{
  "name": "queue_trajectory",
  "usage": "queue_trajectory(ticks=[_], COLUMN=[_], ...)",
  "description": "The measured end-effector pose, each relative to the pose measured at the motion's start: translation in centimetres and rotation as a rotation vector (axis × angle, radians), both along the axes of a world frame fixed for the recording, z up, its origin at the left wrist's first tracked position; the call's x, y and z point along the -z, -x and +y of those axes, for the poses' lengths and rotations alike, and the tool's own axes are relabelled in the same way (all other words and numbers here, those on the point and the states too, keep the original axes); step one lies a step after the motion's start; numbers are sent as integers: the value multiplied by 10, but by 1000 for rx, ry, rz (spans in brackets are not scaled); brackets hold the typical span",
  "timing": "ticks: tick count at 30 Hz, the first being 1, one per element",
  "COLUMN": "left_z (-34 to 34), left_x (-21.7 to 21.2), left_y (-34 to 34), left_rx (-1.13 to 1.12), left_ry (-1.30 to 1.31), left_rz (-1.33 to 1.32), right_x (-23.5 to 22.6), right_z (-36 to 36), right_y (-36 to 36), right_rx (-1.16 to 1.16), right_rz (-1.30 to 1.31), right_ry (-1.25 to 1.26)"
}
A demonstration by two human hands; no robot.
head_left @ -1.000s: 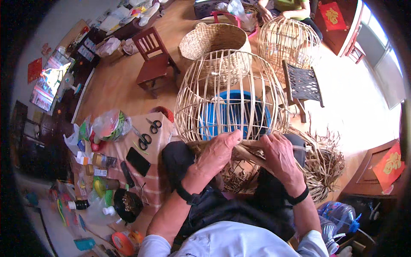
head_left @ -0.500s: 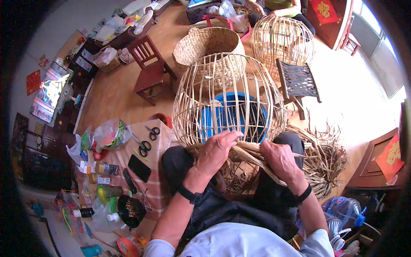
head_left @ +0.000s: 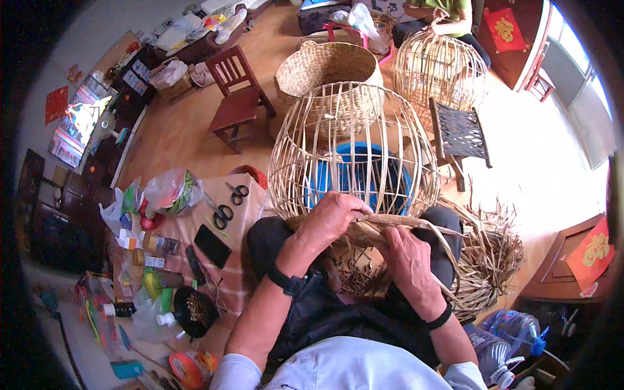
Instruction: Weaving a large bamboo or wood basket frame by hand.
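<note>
An open-weave basket frame (head_left: pixel 290 153) of pale strips rests on its side before my knees, its rim toward me. My left hand (head_left: pixel 330 220) is closed over the rim, pinching dry plant strands (head_left: pixel 393 221) bundled along it. To its right, my right hand (head_left: pixel 409 260) grips the same bundle from below, fingertips tucked against it. Long loose ends of the strands trail right and curl down past my right wrist. Exactly how the fingertips hold the strands is hidden.
A cloth-covered table (head_left: pixel 244 266) at left bears scissors (head_left: pixel 223 214), a black phone (head_left: pixel 212 246) and bags. Beyond are a blue tub (head_left: pixel 325 182), a woven basket (head_left: pixel 292 75), a chair (head_left: pixel 237 107) and a stool (head_left: pixel 460 133). Loose straw (head_left: pixel 491 250) lies at right; a person holds another frame (head_left: pixel 442 65).
My right hand has moved left and down, closer to my left hand. The strands' loose ends now swing out to the right. My left hand stays at the rim.
</note>
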State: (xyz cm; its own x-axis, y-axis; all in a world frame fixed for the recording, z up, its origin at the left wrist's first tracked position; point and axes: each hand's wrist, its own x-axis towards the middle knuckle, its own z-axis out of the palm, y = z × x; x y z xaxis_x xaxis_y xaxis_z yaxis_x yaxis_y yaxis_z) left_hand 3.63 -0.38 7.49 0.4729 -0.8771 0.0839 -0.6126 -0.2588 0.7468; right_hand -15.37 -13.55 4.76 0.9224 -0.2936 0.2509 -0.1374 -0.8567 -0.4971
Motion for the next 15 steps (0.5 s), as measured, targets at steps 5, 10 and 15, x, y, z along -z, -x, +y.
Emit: queue_trajectory(ticks=[5, 10, 15], left_z=[1, 11, 2], left_x=[10, 13, 3], left_y=[-1, -7, 15], left_rx=[-12, 172, 118], left_ry=[21, -6, 14], left_rz=[-11, -17, -69], right_x=[3, -44, -55], right_z=[15, -19, -44], right_y=[9, -17, -25], right_rx=[-90, -120, -167], right_rz=[99, 125, 60], right_ry=[-74, 186, 207])
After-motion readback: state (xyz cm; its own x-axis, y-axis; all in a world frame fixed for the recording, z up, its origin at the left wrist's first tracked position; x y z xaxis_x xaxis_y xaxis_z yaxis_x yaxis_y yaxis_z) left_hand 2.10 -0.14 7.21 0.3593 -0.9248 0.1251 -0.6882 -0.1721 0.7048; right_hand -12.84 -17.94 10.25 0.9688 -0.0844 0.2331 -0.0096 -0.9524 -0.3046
